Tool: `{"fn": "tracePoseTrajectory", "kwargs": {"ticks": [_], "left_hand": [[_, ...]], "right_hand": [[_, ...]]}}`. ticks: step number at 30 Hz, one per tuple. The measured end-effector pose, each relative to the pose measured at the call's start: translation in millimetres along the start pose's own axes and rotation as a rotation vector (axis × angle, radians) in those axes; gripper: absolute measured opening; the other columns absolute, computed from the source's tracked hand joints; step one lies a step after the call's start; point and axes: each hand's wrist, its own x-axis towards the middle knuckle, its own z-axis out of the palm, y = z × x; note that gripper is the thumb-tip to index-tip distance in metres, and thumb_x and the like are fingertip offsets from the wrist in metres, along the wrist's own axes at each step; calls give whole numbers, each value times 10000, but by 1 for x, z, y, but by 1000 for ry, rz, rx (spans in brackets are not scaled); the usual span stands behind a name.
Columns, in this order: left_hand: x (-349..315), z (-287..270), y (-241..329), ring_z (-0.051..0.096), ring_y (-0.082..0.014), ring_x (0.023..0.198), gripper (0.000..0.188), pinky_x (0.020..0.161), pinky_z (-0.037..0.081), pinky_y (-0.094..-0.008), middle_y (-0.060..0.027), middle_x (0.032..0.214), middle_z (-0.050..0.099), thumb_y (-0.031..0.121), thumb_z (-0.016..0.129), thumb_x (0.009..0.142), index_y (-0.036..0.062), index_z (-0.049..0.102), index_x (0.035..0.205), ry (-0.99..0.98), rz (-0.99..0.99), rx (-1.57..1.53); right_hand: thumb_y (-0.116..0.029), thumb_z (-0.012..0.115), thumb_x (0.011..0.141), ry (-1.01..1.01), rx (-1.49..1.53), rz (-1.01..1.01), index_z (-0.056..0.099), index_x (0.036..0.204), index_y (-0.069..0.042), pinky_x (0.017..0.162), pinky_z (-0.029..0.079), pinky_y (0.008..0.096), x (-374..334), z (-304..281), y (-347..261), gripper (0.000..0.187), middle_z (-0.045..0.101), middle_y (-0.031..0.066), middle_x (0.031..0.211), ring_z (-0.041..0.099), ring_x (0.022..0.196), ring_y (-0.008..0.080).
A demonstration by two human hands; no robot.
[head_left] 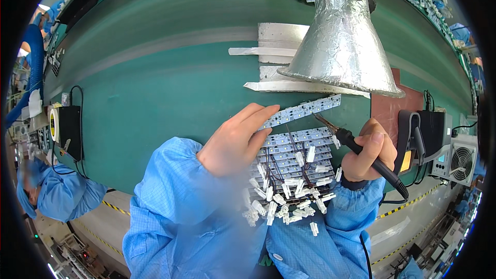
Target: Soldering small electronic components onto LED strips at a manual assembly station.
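Observation:
My left hand (235, 137) grips the left end of a narrow white circuit board strip (305, 111) between thumb and fingers. In my right hand (369, 152) is a soldering iron (356, 147), its tip pointing up and left, close to the strip's lower edge; whether it touches I cannot tell. Just below lies a stack of similar circuit board strips (302, 139), with dark thin wires running over it. White plug connectors (289, 196) hang in a cluster at the stack's near edge, toward my body.
A foil-covered fume hood (338, 41) hangs above metal plates (281, 33) at the back. Right of my hand stand a soldering iron holder (411, 137) and a grey fan unit (460, 160). A black box (67, 132) sits at the left; a co-worker's blue sleeve (67, 194) is beyond.

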Motion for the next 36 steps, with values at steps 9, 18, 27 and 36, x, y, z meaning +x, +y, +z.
{"fn": "tracePoseTrajectory", "kwargs": {"ticks": [9,18,27,36], "left_hand": [[-2,1,0,635,-299,895,412,745,542,-347,-183,1084,621,-43,646,894,-37,584,1302,4,0,-2],[-2,0,2,636,-300,889,410,749,537,-347,-180,1067,625,-42,645,894,-35,588,1300,3,5,3],[-4,-20,11,643,-318,880,418,760,526,-360,-186,1026,646,-63,665,852,-34,614,1266,-37,-15,56],[-4,-18,11,653,-339,936,410,808,521,-369,-197,1069,653,-68,681,837,-42,624,1242,-34,18,91]], "right_hand": [[-180,453,991,-22,-9,-7,452,621,-9,478,253,311,0,-1,-1,407,432,76,521,375,480,133],[-164,471,993,163,40,-23,432,606,-1,491,242,323,3,-13,19,422,368,52,531,306,490,129],[-166,519,993,279,-32,103,472,593,12,536,359,268,12,-23,26,441,466,62,561,402,517,113],[-186,525,997,184,-81,168,503,613,43,577,369,273,6,-24,26,447,580,114,655,489,606,133]]}}
